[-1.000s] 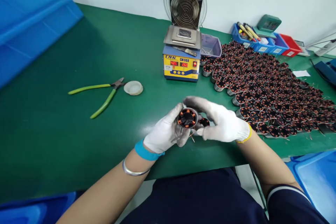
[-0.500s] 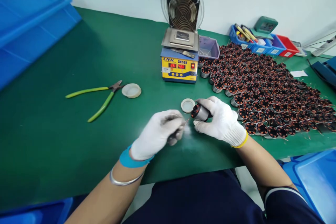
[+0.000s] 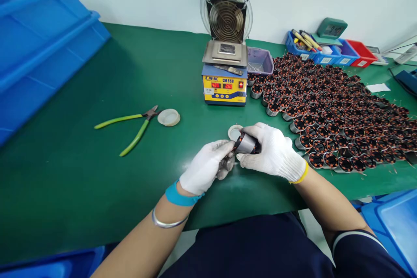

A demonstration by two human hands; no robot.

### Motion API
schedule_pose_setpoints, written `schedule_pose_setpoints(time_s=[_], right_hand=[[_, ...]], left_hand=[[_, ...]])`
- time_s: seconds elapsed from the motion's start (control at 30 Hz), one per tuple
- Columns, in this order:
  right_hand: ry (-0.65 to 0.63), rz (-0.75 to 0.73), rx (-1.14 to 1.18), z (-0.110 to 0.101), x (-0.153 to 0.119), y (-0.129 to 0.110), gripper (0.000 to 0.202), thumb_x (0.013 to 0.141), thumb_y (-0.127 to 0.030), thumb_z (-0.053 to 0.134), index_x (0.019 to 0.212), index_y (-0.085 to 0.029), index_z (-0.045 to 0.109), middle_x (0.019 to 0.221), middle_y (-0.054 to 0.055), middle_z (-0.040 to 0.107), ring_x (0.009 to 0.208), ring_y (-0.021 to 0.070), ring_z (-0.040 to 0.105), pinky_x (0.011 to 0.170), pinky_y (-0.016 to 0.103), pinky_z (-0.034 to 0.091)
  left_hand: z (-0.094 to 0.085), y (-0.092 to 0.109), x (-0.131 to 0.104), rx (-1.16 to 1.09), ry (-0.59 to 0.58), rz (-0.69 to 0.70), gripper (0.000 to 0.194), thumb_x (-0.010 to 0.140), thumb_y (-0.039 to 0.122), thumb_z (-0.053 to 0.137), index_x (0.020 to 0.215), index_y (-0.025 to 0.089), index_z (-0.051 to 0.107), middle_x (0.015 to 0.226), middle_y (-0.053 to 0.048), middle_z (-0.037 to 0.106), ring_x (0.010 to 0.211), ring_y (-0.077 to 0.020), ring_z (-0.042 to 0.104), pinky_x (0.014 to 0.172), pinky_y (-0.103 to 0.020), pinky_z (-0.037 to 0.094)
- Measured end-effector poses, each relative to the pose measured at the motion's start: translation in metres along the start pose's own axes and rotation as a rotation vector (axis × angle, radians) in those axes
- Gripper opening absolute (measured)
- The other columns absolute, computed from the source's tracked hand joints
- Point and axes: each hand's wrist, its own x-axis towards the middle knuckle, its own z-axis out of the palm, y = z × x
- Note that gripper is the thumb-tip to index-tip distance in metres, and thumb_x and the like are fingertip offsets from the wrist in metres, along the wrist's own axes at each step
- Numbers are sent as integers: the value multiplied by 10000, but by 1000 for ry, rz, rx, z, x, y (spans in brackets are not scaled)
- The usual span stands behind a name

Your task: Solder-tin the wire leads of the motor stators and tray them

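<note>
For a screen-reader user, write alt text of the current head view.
A gloved right hand holds a silver cylinder sideways over a green table, the gloved left hand at its end. Many similar parts with copper windings stand to the right; open pliers lie to the left, a yellow-fronted device behind.

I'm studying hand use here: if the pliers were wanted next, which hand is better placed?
Probably the left hand: it is nearer the pliers, while the right hand is wrapped around the metal cylinder.
</note>
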Motion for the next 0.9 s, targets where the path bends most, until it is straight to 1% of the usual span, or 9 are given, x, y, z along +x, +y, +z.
schedule_pose_setpoints(time_s=[0.1, 0.2, 0.3, 0.33, 0.4, 0.5, 0.63, 0.77, 0.9], right_hand=[[90, -58, -25, 2, -4, 8, 572, 703, -447, 699, 1262, -345, 626, 1131, 0, 652, 956, 234, 654, 611, 282, 433], [196, -220, 12, 8, -4, 19, 589, 733, -343, 680, 1313, -305, 583, 1235, 31, 607, 1054, 224, 636, 751, 304, 526], [279, -430, 52, 14, -2, 27, 568, 753, -231, 638, 1316, -238, 563, 1237, 73, 596, 1118, 226, 612, 919, 336, 538], [303, -490, 56, 16, -1, 29, 562, 754, -204, 628, 1311, -222, 559, 1227, 85, 598, 1125, 230, 606, 944, 347, 536], [343, -568, 55, 16, 0, 31, 559, 750, -170, 622, 1302, -209, 549, 1211, 96, 601, 1119, 239, 605, 949, 365, 545], [383, -579, 31, 14, -1, 35, 557, 745, -146, 619, 1293, -215, 542, 1203, 100, 601, 1095, 245, 617, 917, 379, 565], [382, -547, -13, 10, 3, 38, 538, 746, -136, 620, 1272, -213, 536, 1215, 102, 610, 1123, 250, 621, 953, 395, 559], [328, -610, 6, 12, 9, 34, 573, 735, -120, 632, 1287, -194, 497, 1275, 116, 608, 1186, 247, 606, 997, 394, 543], [323, -636, 24, 15, 10, 31, 551, 750, -124, 612, 1278, -224, 488, 1246, 98, 633, 1141, 241, 636, 949, 399, 565]], left_hand=[[-7, 13, -1, -235, 121, 165, 471, 670, 490, 785, 656, 198, 416, 486, 84, 450, 356, -35, 355, 354, -154, 215], [-9, 13, 3, -247, 244, 212, 498, 686, 647, 691, 715, 199, 475, 543, 44, 542, 388, -82, 478, 351, -177, 270], [-2, 6, 3, -12, 18, 61, 612, 687, 788, 581, 739, 180, 535, 559, -25, 608, 384, -133, 534, 334, -202, 272], [1, 5, 2, 44, -61, 32, 585, 690, 756, 618, 719, 178, 531, 541, -20, 598, 368, -121, 515, 337, -200, 275], [2, 7, -2, 36, -78, 53, 481, 692, 605, 732, 679, 185, 499, 498, 26, 542, 354, -78, 451, 348, -179, 266], [-8, 16, -6, -199, 101, 233, 416, 688, 452, 779, 666, 194, 454, 488, 79, 458, 366, -39, 369, 360, -155, 238], [-17, 16, 4, -272, 293, 377, 422, 707, 557, 726, 732, 195, 509, 584, 45, 541, 445, -78, 497, 380, -177, 327], [-2, 4, 14, 81, 184, 317, 447, 720, 604, 675, 728, 173, 560, 586, -1, 592, 450, -106, 520, 389, -213, 364], [3, 7, 9, -10, 197, 322, 304, 678, 396, 709, 619, 196, 488, 485, 50, 486, 400, -77, 430, 382, -201, 329]])
